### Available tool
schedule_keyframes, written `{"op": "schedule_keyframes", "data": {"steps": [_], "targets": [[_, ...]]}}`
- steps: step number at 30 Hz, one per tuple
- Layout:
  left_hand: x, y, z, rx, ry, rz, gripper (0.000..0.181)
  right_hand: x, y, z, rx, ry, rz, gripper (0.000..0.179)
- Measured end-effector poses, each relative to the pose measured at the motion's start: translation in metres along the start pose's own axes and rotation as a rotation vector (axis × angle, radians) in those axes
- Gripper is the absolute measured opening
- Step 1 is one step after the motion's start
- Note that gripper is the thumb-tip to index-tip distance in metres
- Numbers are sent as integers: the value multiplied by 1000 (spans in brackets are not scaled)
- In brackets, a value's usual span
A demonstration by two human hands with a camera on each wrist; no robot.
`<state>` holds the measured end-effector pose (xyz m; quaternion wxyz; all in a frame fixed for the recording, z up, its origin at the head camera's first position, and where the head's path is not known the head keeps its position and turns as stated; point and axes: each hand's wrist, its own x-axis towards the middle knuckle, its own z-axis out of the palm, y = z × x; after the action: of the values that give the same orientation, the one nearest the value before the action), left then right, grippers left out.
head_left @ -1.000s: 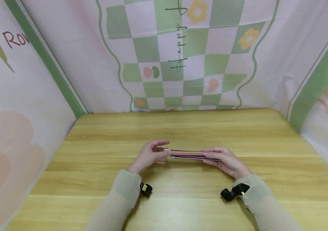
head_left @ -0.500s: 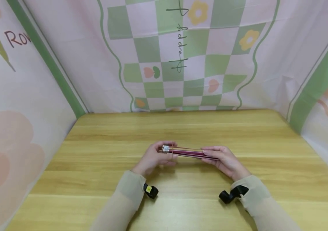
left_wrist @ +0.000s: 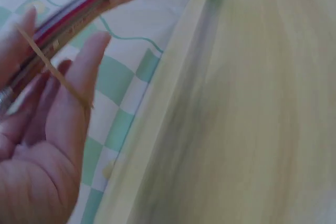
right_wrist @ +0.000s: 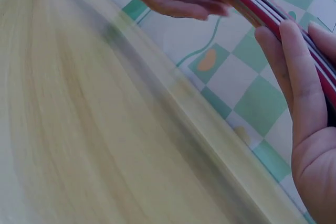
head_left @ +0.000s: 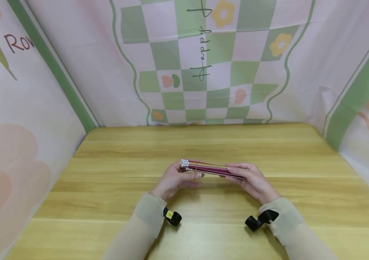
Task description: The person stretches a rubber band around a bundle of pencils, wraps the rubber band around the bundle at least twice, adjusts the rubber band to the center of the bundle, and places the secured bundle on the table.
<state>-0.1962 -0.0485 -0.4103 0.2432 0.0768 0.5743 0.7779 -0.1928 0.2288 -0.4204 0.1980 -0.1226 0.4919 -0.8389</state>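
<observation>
Several dark red and yellowish pencils (head_left: 211, 168) lie together in a bundle, held in the air above the table. Their silver ferrule ends point left. My right hand (head_left: 256, 182) grips the bundle near its other end, and the tips are hidden by that hand. A thin tan rubber band (left_wrist: 54, 71) is stretched over the extended thumb and fingers of my left hand (head_left: 170, 180). The pencils' ferrule ends pass through this loop, between thumb and fingers. In the right wrist view, the right fingers (right_wrist: 302, 74) lie along the red bundle.
Below both hands spreads a wood-grain table (head_left: 204, 231). Behind it hangs a green-and-white checked cloth (head_left: 194, 100), with printed cloth walls on the left and right. A small black camera (head_left: 174, 217) is strapped at the left wrist, another black camera (head_left: 254, 222) at the right.
My left hand has moved rightward along the bundle, so the ferrule ends now reach further through the rubber band. The pencils' left end has risen slightly. My right hand keeps its grip, shifting only a little.
</observation>
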Motion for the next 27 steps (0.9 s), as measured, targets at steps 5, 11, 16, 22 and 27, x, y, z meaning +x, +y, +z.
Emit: {"op": "schedule_keyframes", "data": {"steps": [5, 11, 16, 22, 27], "targets": [[2, -6, 4, 23, 42, -28, 37, 0, 0, 2, 19, 65, 0, 29], [3, -11, 11, 54, 57, -58, 35, 2, 1, 7, 25, 128, -25, 28], [1, -12, 17, 63, 57, -55, 38, 4, 3, 17, -9, 229, -59, 27], [-1, -14, 20, 80, 75, -27, 55, 7, 9, 27, -40, 328, -106, 29], [0, -16, 27, 100, 79, -34, 65, 7, 14, 31, -106, 386, -158, 27]]}}
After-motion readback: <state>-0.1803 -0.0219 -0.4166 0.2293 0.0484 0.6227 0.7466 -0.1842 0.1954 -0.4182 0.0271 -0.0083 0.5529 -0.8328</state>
